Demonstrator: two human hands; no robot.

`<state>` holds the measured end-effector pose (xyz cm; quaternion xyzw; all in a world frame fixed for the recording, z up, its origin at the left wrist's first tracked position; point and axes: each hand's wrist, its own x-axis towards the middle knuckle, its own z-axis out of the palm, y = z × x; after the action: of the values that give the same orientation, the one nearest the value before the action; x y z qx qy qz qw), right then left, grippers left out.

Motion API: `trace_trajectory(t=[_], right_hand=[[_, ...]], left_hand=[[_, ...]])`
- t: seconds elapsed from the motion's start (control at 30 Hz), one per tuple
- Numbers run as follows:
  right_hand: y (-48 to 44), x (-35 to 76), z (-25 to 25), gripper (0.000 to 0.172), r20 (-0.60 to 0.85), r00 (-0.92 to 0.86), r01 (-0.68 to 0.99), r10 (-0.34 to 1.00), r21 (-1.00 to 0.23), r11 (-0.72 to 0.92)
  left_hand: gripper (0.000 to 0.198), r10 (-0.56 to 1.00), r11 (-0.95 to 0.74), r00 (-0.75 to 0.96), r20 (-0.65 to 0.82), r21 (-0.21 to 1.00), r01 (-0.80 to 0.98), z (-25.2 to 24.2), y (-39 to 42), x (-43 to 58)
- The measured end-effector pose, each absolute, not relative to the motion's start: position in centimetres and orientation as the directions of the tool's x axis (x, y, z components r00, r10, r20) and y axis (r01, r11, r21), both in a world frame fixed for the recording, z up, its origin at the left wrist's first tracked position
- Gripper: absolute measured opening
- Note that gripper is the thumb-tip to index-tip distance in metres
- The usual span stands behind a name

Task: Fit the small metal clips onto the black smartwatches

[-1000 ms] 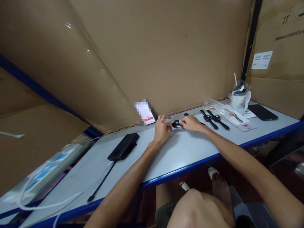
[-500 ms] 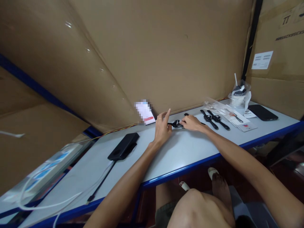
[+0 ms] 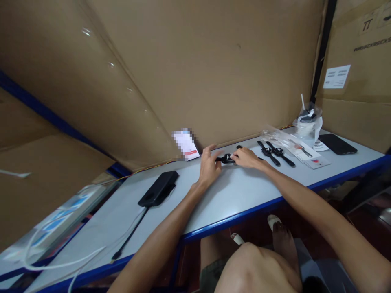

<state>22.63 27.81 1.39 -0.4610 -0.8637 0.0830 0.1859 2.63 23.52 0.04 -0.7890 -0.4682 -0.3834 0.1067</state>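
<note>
the slim black spokeshave (image 3: 226, 159) has glossy highlights at its middle. the right hand (image 3: 244, 157) pinches it; the left hand (image 3: 209, 165) has fingers spread by one handle

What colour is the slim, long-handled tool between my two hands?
The slim, long-handled tool is black, with bright glints; it shows best in the head view.

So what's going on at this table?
A person has both bare hands at a black two-handled tool, possibly a spokeshave, over the pale table. The right hand holds it near the middle; the left hand is at its left end, though how firmly it grips is unclear. To the right, two similar black tools lie side by side, near some flat packaging with a tool pictured on it.
</note>
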Motion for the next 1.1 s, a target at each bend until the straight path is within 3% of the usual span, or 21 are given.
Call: trace_trajectory(t=[0.13, 0.3, 0.77, 0.97, 1.1], right_hand=[[27.5, 22.7, 1.3, 0.037, 0.224, -0.513, 0.781, 0.829, -0.278, 0.559], [27.3, 22.8, 1.4, 0.039, 0.214, -0.520, 0.780, 0.827, -0.277, 0.562], [27.4, 23.1, 2.2, 0.036, 0.237, -0.505, 0.695, 0.830, -0.459, 0.554], [27.8, 23.6, 2.7, 0.041, 0.267, -0.507, 0.640, 0.820, -0.521, 0.565], [28.0, 23.7, 2.6, 0.044, 0.271, -0.498, 0.647, 0.824, -0.517, 0.560]], left_hand=[[0.048, 0.674, -0.575, 0.372, 0.638, 0.136, 0.807, 0.4, 23.3, 2.8], [0.050, 0.677, -0.569, 0.386, 0.627, 0.113, 0.815, 0.6, 23.3, 2.8], [0.054, 0.672, -0.604, 0.453, 0.586, 0.080, 0.793, 1.0, 23.2, 2.2], [0.076, 0.711, -0.590, 0.524, 0.469, -0.007, 0.807, 1.3, 22.9, 2.3], [0.063, 0.735, -0.576, 0.520, 0.436, -0.004, 0.817, 1.4, 23.2, 1.9]])
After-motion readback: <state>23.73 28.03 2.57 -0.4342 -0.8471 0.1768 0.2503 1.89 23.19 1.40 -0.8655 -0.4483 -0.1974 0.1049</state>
